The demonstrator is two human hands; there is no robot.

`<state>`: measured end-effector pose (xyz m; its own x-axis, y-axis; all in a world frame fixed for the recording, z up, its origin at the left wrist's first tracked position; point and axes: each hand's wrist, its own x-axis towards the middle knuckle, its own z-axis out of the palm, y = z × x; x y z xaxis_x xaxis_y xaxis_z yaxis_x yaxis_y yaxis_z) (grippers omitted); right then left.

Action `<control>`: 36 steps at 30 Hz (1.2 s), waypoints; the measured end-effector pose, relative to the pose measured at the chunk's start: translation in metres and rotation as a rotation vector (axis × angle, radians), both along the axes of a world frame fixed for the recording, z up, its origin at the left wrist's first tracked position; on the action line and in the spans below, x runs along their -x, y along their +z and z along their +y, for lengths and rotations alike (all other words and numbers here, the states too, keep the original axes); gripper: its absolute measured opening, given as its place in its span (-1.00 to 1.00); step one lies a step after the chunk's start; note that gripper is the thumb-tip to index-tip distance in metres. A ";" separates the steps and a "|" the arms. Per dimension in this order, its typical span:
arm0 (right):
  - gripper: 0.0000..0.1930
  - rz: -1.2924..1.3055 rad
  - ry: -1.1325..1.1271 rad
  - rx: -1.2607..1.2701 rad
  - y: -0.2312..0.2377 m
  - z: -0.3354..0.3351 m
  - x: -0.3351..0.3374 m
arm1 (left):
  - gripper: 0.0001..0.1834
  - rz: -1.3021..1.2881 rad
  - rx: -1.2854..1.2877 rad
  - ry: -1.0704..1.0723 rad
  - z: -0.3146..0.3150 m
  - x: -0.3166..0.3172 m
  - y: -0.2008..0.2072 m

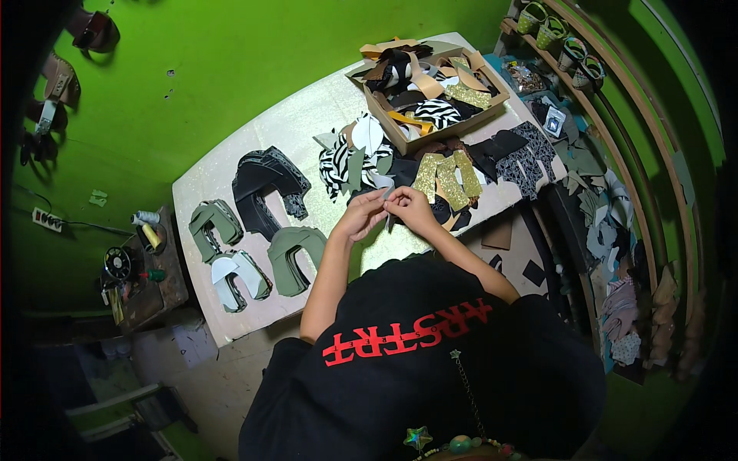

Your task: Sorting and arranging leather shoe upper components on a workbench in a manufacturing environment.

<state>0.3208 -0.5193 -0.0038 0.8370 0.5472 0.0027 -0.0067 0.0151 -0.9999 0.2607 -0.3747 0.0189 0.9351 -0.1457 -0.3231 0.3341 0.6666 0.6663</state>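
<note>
Over the middle of the table, my left hand (363, 216) and my right hand (411, 210) meet, fingertips pinched together. Between them is a small grey strip of material (387, 184), partly covered by the fingers. Just beyond lies a loose pile of zebra-print pieces (336, 167) with olive-green ones on top. To the right of my right hand are gold glitter pieces (449, 178). Left of my left hand stand stacks of U-shaped cut pieces: olive green (290, 257), black (269, 184), pale grey-white (237, 281) and a smaller green stack (214, 229).
A cardboard box (434, 132) heaped with mixed scraps stands at the table's far right. Dark patterned pieces (526, 160) lie near the right edge. Wooden shelves (615, 115) with small shoes and cloth scraps rise at right. At left, a small bench (154, 280) carries thread spools.
</note>
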 end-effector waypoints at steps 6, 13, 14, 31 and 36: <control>-0.90 -0.045 -0.057 0.023 -0.007 0.002 0.001 | -0.66 0.000 -0.023 0.019 0.000 -0.001 -0.010; -0.91 0.043 -0.021 0.031 -0.010 0.002 0.003 | -0.72 0.113 -0.226 0.108 -0.001 -0.002 -0.014; -0.92 -0.007 -0.074 0.026 -0.013 0.002 0.001 | -0.72 0.112 -0.225 0.110 0.002 -0.003 -0.018; -0.85 0.208 -0.592 -0.326 0.034 -0.037 -0.042 | -0.57 -0.063 -0.010 0.257 0.009 0.004 0.068; -0.80 0.162 -0.525 -0.395 0.061 -0.047 -0.042 | -0.63 0.088 -0.175 0.268 0.020 -0.002 0.036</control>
<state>0.3624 -0.5658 0.0573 0.9982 0.0521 -0.0290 -0.0483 0.4218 -0.9054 0.2627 -0.3548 0.0546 0.8999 0.1672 -0.4027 0.2234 0.6163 0.7551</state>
